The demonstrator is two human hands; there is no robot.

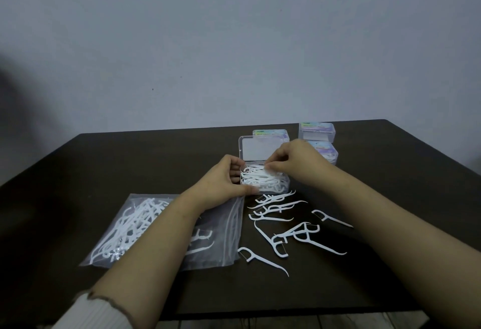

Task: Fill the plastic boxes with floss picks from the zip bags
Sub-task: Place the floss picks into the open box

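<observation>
An open clear plastic box [285, 181] sits mid-table, its lid [253, 148] raised at the back and white floss picks heaped inside. My left hand [223, 181] grips the box's left side, thumb at its front corner. My right hand [291, 158] hovers over the box and pinches a floss pick at its top. Several loose floss picks [283, 227] lie scattered in front of the box. A clear zip bag [156, 227] holding more picks lies at the left, partly under my left forearm.
Three closed clear boxes with coloured labels stand behind: one [270, 134] behind the open lid, two [316, 131] [325, 151] at the back right. The dark table [130, 157] ends at a grey wall; its front edge is near my elbows.
</observation>
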